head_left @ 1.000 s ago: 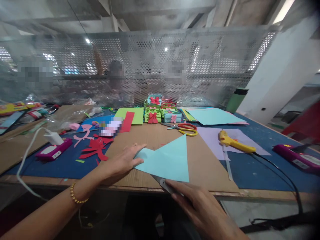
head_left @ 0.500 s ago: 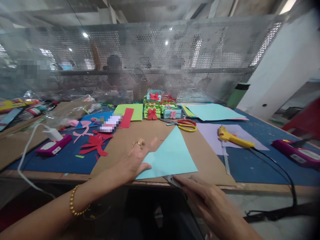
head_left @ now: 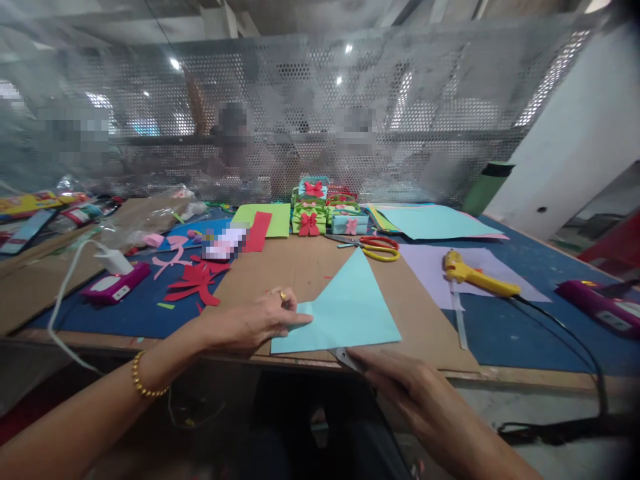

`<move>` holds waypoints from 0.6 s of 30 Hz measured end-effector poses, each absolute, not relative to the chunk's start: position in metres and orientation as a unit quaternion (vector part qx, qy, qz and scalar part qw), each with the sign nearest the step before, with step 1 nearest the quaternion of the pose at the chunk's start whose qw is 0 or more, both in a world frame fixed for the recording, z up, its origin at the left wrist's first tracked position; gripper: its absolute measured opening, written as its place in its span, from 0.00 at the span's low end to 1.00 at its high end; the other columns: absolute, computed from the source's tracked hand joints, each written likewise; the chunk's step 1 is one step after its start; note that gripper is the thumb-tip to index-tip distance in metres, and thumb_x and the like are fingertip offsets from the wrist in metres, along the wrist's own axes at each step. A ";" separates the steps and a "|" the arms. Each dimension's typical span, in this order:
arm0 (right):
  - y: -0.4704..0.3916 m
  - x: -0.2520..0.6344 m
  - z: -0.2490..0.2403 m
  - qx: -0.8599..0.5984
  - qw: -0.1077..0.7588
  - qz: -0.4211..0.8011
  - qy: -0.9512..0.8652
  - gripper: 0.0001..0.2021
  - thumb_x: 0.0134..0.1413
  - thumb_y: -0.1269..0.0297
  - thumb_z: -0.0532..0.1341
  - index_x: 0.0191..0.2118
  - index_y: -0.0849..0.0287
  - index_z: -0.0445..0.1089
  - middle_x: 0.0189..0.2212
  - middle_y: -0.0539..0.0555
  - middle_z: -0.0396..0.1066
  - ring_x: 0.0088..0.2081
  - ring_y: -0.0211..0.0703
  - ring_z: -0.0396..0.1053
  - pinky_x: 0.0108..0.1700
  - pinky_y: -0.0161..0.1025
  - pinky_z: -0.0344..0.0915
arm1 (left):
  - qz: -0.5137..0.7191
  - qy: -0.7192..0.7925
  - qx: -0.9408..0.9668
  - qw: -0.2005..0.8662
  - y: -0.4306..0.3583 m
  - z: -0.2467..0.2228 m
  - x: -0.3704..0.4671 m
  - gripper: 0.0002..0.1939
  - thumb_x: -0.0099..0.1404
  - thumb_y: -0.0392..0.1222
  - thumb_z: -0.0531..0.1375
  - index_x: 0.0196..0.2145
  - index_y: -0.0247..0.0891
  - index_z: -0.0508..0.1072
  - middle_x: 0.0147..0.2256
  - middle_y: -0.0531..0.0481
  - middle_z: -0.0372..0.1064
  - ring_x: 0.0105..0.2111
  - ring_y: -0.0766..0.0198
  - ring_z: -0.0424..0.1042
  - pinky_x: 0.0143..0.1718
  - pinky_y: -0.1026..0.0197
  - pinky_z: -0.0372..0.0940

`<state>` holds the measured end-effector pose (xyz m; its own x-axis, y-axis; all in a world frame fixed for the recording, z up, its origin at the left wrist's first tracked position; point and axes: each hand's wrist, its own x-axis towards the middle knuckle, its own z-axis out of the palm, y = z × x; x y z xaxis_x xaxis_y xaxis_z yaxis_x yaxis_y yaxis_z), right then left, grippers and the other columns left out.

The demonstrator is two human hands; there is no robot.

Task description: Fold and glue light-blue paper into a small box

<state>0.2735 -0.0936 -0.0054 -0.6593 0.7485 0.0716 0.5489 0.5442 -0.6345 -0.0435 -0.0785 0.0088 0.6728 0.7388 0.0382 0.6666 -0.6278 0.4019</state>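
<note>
A folded sheet of light blue paper [head_left: 350, 307], with a pointed top, lies on brown cardboard at the table's front edge. My left hand [head_left: 270, 317] is at the paper's left side, index finger stretched onto it and the other fingers curled. Its thumb is hard to make out. Below the paper's lower edge, my right hand [head_left: 405, 380] is closed around a flat grey metal tool [head_left: 344, 357] with a small round mark. The tool's tip runs under the paper, and my fingers hide the rest, so its kind is unclear.
Beyond the paper lie scissors [head_left: 383, 249] with red and yellow handles. A yellow glue gun [head_left: 475, 277] rests on lilac paper at right. Red paper cutouts [head_left: 197, 283] and a purple power strip [head_left: 116, 283] are at left. Small paper bags with bows [head_left: 309, 223] stand at the back.
My left hand has drawn back toward the paper's left edge; its spread fingers have curled, leaving the index pointing onto the paper. My right hand keeps its hold on the metal tool.
</note>
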 end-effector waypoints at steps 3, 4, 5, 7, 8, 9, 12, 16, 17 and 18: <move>-0.093 0.276 -0.002 -0.365 0.177 0.323 -0.855 0.18 0.69 0.59 0.53 0.58 0.48 0.72 0.54 0.53 0.76 0.54 0.50 0.74 0.55 0.46 0.69 | 0.081 0.390 0.897 0.188 -0.076 0.012 -0.044 0.25 0.71 0.34 0.52 0.62 0.51 0.66 0.50 0.46 0.58 0.50 0.58 0.61 0.54 0.57 0.59; -0.093 0.276 -0.001 -0.361 0.178 0.331 -0.853 0.18 0.69 0.59 0.53 0.59 0.48 0.72 0.54 0.53 0.75 0.54 0.50 0.73 0.56 0.45 0.69 | 0.077 0.391 0.896 0.193 -0.076 0.013 -0.044 0.25 0.71 0.35 0.52 0.62 0.51 0.66 0.50 0.46 0.58 0.50 0.58 0.61 0.54 0.57 0.59; -0.093 0.276 0.000 -0.358 0.180 0.337 -0.852 0.18 0.69 0.59 0.53 0.59 0.48 0.72 0.54 0.53 0.75 0.54 0.50 0.73 0.56 0.45 0.69 | 0.073 0.392 0.895 0.198 -0.076 0.014 -0.043 0.25 0.71 0.36 0.52 0.63 0.51 0.65 0.50 0.46 0.58 0.50 0.57 0.61 0.54 0.56 0.59; -0.093 0.275 0.000 -0.358 0.183 0.341 -0.850 0.18 0.69 0.59 0.53 0.58 0.49 0.72 0.54 0.54 0.76 0.54 0.51 0.73 0.56 0.46 0.69 | 0.066 0.393 0.893 0.207 -0.076 0.018 -0.042 0.25 0.71 0.37 0.53 0.63 0.52 0.65 0.49 0.46 0.58 0.50 0.56 0.61 0.55 0.55 0.58; -0.093 0.274 -0.001 -0.361 0.184 0.339 -0.849 0.18 0.69 0.59 0.53 0.58 0.49 0.73 0.54 0.54 0.76 0.54 0.51 0.73 0.56 0.47 0.69 | 0.061 0.393 0.893 0.211 -0.077 0.019 -0.042 0.25 0.71 0.38 0.54 0.63 0.52 0.65 0.49 0.46 0.58 0.50 0.56 0.61 0.55 0.54 0.58; -0.093 0.273 -0.002 -0.366 0.183 0.338 -0.848 0.18 0.69 0.58 0.53 0.58 0.49 0.73 0.54 0.54 0.76 0.54 0.52 0.73 0.56 0.48 0.69 | 0.057 0.392 0.893 0.215 -0.077 0.021 -0.042 0.25 0.71 0.38 0.54 0.63 0.52 0.65 0.49 0.46 0.58 0.50 0.56 0.61 0.55 0.53 0.58; -0.093 0.270 -0.006 -0.376 0.174 0.337 -0.845 0.19 0.69 0.58 0.52 0.58 0.49 0.73 0.54 0.54 0.75 0.54 0.53 0.73 0.55 0.50 0.69 | 0.049 0.394 0.889 0.226 -0.077 0.026 -0.041 0.27 0.69 0.38 0.56 0.64 0.52 0.64 0.49 0.46 0.59 0.50 0.55 0.61 0.57 0.52 0.57; -0.091 0.272 -0.005 -0.370 0.180 0.366 -0.835 0.18 0.68 0.56 0.55 0.58 0.48 0.73 0.55 0.54 0.75 0.56 0.53 0.72 0.57 0.51 0.68 | 0.062 0.391 0.885 0.244 -0.077 0.027 -0.043 0.27 0.69 0.45 0.58 0.65 0.53 0.63 0.51 0.45 0.59 0.51 0.54 0.61 0.58 0.52 0.57; -0.090 0.273 -0.004 -0.368 0.182 0.376 -0.831 0.18 0.67 0.55 0.55 0.58 0.48 0.73 0.54 0.54 0.75 0.56 0.53 0.72 0.58 0.51 0.67 | 0.065 0.389 0.885 0.247 -0.077 0.027 -0.043 0.27 0.69 0.46 0.58 0.65 0.53 0.63 0.52 0.45 0.59 0.51 0.54 0.61 0.58 0.52 0.57; -0.090 0.273 -0.003 -0.366 0.181 0.385 -0.827 0.18 0.67 0.54 0.55 0.58 0.47 0.73 0.54 0.54 0.75 0.56 0.52 0.72 0.58 0.50 0.67 | 0.068 0.389 0.884 0.250 -0.077 0.026 -0.044 0.27 0.69 0.47 0.58 0.65 0.54 0.63 0.52 0.45 0.58 0.51 0.54 0.61 0.58 0.51 0.57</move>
<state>0.2733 -0.0902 -0.0028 -0.6666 0.7452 0.0182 0.4656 0.4353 -0.7706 -0.0437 -0.0766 0.0262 0.6880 0.7218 -0.0751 0.6543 -0.5722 0.4945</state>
